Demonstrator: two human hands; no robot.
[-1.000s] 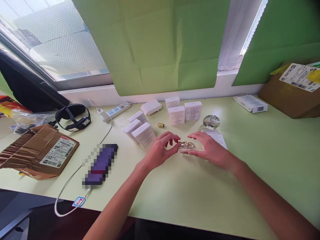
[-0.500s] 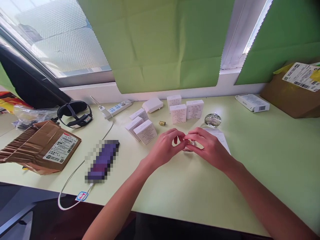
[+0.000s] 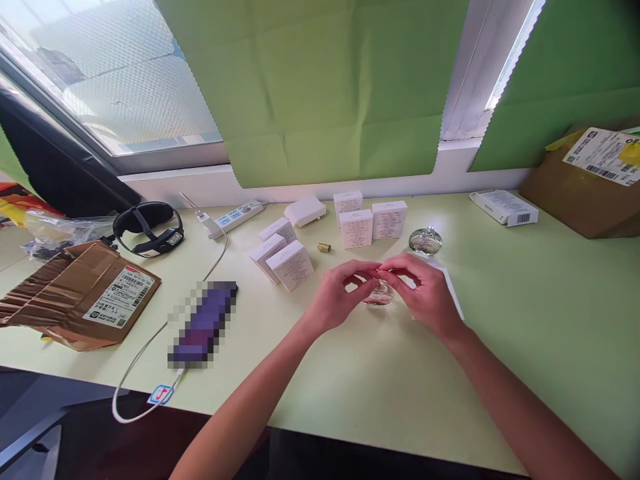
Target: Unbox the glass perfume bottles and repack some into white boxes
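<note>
A small clear glass bottle (image 3: 379, 298) with pinkish contents, like a perfume bottle, stands low on the table under my fingers. My left hand (image 3: 341, 293) comes from its left, thumb and fingers pinched close over the bottle's top. From the other side my right hand (image 3: 425, 290) is closed too, its fingertips meeting those of the left hand. Whatever lies between the fingertips is hidden, as is the bottle's neck. A white paper sheet (image 3: 453, 292) lies partly under my right hand. Behind it is a second round glass bottle (image 3: 425, 243) with a shiny top.
Several small white printed boxes (image 3: 357, 230) stand at the back, near a small gold cylinder (image 3: 324, 247). Leftward are a blurred phone (image 3: 206, 323) on a cable, a power strip (image 3: 240, 215), a black headset (image 3: 149, 230) and an opened carton (image 3: 110, 300). A larger carton (image 3: 580, 193) sits far right.
Both hands have risen slightly and their fingertips have drawn closer together above the bottle. More of the bottle's body shows beneath them now.
</note>
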